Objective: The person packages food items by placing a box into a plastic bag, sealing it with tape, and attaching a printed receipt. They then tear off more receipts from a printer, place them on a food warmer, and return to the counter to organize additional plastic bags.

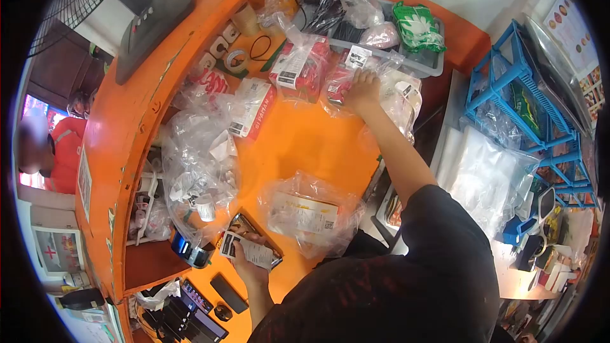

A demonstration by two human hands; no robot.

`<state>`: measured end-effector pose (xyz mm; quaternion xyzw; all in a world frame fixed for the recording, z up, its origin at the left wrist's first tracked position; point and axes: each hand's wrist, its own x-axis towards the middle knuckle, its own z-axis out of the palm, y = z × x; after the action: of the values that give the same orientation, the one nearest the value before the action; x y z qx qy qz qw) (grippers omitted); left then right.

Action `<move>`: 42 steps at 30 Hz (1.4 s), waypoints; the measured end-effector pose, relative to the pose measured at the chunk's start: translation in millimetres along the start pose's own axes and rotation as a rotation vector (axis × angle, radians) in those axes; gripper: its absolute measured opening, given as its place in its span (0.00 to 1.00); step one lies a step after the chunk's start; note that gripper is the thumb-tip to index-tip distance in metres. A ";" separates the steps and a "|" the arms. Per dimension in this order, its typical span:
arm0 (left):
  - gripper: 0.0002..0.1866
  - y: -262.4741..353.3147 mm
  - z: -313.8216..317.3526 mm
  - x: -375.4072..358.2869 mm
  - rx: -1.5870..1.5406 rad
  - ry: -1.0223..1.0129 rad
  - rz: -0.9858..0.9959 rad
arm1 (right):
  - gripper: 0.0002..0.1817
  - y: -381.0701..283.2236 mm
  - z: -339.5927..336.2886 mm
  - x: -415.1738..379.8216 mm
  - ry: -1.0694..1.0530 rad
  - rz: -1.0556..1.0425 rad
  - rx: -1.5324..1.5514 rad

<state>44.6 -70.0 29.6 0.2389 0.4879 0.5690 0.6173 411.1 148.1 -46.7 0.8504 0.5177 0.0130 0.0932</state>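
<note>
My left hand (249, 272), low and left of centre, holds a white printed paper slip (255, 254). Beneath the slip lies a dark-edged flat item (270, 241), partly covered by it. My right hand (363, 94) reaches to the far side of the orange table (298, 143), its fingers curled over a red box in clear plastic (338, 82) with a white label. Beside that stands another bagged red box (298, 73). A white and red box (253, 108) sits farther left. Close to my body is a clear plastic bag (289, 184) around a labelled package (305, 215).
A grey bin (432, 63) at the back holds black bags and a green pack (418, 28). Clear plastic bags (190, 146) crowd the left edge near a tape roll (236, 60). Blue racks (508, 89) stand right. A phone (229, 292) lies low left. A person in red (67, 146) is beyond the counter.
</note>
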 end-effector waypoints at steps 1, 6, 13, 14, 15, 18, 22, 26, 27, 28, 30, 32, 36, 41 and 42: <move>0.16 -1.2 -1.8 1.2 0.000 0.002 -0.001 | 0.42 0.1 -0.2 -0.3 -0.001 -0.001 0.000; 0.15 -6.3 -9.6 4.9 0.031 -0.044 0.049 | 0.42 0.6 -3.0 -1.3 -0.014 -0.009 0.023; 0.15 -8.3 -7.9 4.8 0.010 -0.042 0.034 | 0.42 -0.5 0.9 1.4 -0.022 0.000 0.011; 0.15 -8.6 -8.0 5.0 -0.009 -0.048 0.036 | 0.42 -0.5 -0.1 1.1 -0.021 0.006 0.020; 0.14 -8.5 -7.9 4.6 -0.030 -0.053 0.039 | 0.41 -0.4 -2.4 0.6 -0.018 0.012 0.030; 0.16 -4.3 -5.8 -3.3 -0.009 -0.001 0.018 | 0.33 9.3 -22.3 16.4 0.114 0.123 0.095; 0.17 2.5 -10.2 -14.9 0.011 0.021 -0.003 | 0.19 21.1 -55.3 31.6 -0.044 -0.079 0.201; 0.14 -0.4 -26.2 -12.0 -0.086 0.048 0.083 | 0.15 12.5 -109.3 -17.3 0.270 -0.086 0.315; 0.13 -1.1 -23.8 -10.1 -0.142 0.025 0.065 | 0.16 10.1 -130.9 -39.0 0.209 -0.093 0.371; 0.12 -2.1 -21.8 -9.3 -0.198 0.007 0.044 | 0.16 6.1 -147.1 -56.9 0.206 -0.138 0.351; 0.13 -8.9 -12.4 -6.4 -0.085 -0.103 0.021 | 0.16 -6.8 -167.5 -90.3 0.036 -0.214 0.686; 0.19 -12.1 17.2 -12.3 0.127 -0.201 0.152 | 0.15 -26.8 -164.0 -125.2 -0.047 -0.323 1.128; 0.27 -16.8 37.0 1.7 0.088 -0.119 0.418 | 0.11 -71.8 -172.9 -212.2 -0.422 -0.315 1.874; 0.28 -20.9 -14.0 21.2 -0.255 0.057 0.300 | 0.21 -131.3 -159.5 -318.4 -0.826 -0.597 1.902; 0.28 -17.9 -23.0 15.0 -0.298 0.079 0.278 | 0.23 -144.6 -145.9 -335.7 -0.786 -0.703 1.900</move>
<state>31.1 -66.2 0.0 0.1875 0.3844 0.7235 0.5418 111.2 -62.5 96.7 0.3242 0.4648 -0.6933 -0.4452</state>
